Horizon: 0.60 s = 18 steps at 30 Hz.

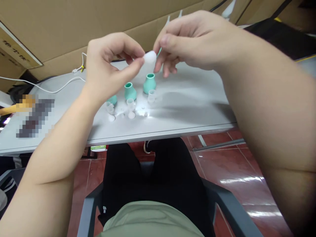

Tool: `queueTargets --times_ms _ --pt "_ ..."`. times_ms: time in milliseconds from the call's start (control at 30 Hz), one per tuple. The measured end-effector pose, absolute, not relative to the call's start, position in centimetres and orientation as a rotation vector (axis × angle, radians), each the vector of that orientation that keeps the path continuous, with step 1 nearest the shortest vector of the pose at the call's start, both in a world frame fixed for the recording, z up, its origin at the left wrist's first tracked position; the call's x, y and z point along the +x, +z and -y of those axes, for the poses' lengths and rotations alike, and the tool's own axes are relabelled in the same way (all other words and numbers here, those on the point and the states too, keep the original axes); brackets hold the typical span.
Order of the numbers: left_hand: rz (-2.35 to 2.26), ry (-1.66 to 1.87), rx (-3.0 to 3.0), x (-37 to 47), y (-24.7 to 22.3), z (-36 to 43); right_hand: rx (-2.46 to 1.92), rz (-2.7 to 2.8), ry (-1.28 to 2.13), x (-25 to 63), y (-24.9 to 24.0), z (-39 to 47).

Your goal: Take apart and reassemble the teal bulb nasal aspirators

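The left hand [108, 64] pinches a white rounded piece [149, 59] between thumb and fingers, above the counter [192, 112]. The right hand [191, 41] is just to its right with fingers part curled; whether it touches or grips anything, I cannot tell.

Below lie three teal pots [149, 85] in a slanting row, the left one partly behind the left wrist. The counter's near edge runs between them and the person's black-clad legs [158, 164]; a cardboard wall [61, 26] bounds the far side. To the right of the pots the surface runs on as open room — shaded under the right arm.

Clear cups [151, 95] stand just nearer than the pots, with small white pieces [131, 115] nearer still. A white cable [59, 90] crosses the left side — well apart from the pots.
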State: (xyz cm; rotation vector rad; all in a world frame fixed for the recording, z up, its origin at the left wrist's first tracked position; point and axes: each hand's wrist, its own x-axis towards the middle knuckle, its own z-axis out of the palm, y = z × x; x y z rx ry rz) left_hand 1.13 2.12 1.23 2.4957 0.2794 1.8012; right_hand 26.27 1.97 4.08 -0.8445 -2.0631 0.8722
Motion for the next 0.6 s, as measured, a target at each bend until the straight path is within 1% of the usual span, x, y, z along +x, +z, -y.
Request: queueTargets --times_ms 33,100,133,200,233,267,367,433,600 --pt "-0.312 1.850 2.463 1.0 1.2 -2.5 -0.759 2.017 0.929 26.1 3.7 -2.2" --pt "-0.414 1.787 2.487 0.9 0.9 -3.4 -0.604 1.988 0.975 25.9 3.1 -2.6" --pt "-0.460 1.710 2.523 0.8 0.7 -3.8 -0.560 1.992 0.953 25.8 2.8 -2.7" --pt "-0.430 1.736 2.538 0.7 0.2 -4.5 -0.536 2.005 0.872 25.5 2.6 -2.8" --pt "-0.433 1.739 2.572 0.7 0.0 -4.7 -0.540 2.003 0.821 25.4 2.5 -2.7" --pt "-0.506 1.666 2.627 0.5 0.0 -4.7 -0.558 2.007 0.777 25.4 2.6 -2.5" --pt "-0.798 1.233 2.756 0.0 0.5 -3.6 -0.657 2.008 0.658 25.2 3.1 -1.7" --pt "-0.885 1.145 2.704 -0.4 1.1 -2.6 -0.746 2.011 0.624 25.2 3.4 -1.2" --pt "-0.860 1.094 2.634 -0.6 1.9 -1.9 -0.807 2.102 0.519 25.5 3.7 -1.0"
